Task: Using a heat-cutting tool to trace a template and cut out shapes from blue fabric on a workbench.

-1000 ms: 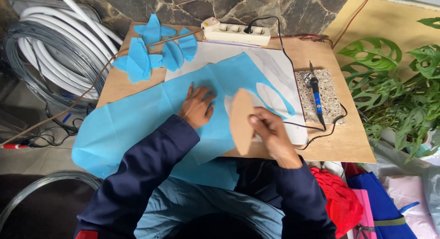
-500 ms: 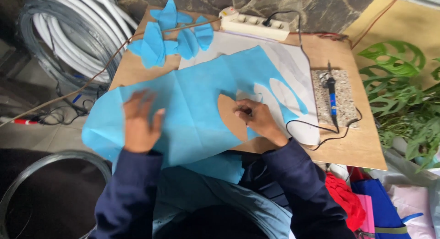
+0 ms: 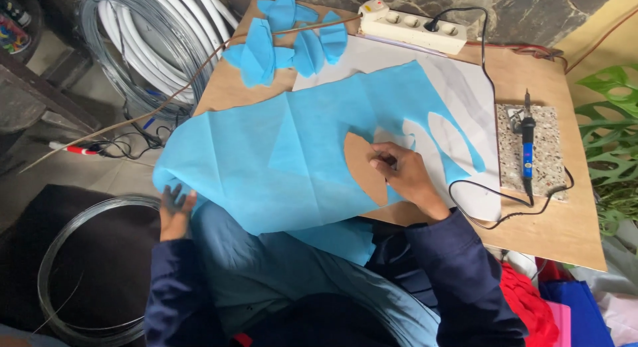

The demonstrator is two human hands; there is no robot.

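While the left hand [image 3: 174, 213] pinches the blue fabric [image 3: 286, 161] edge, the right hand [image 3: 402, 177] presses a cardboard template [image 3: 364, 167].

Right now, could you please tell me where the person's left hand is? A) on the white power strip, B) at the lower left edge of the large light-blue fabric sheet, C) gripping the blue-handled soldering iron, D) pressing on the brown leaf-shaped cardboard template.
B: the left hand sits at the hanging lower left edge of the large light-blue fabric sheet, while the right hand rests on the brown leaf-shaped cardboard template.
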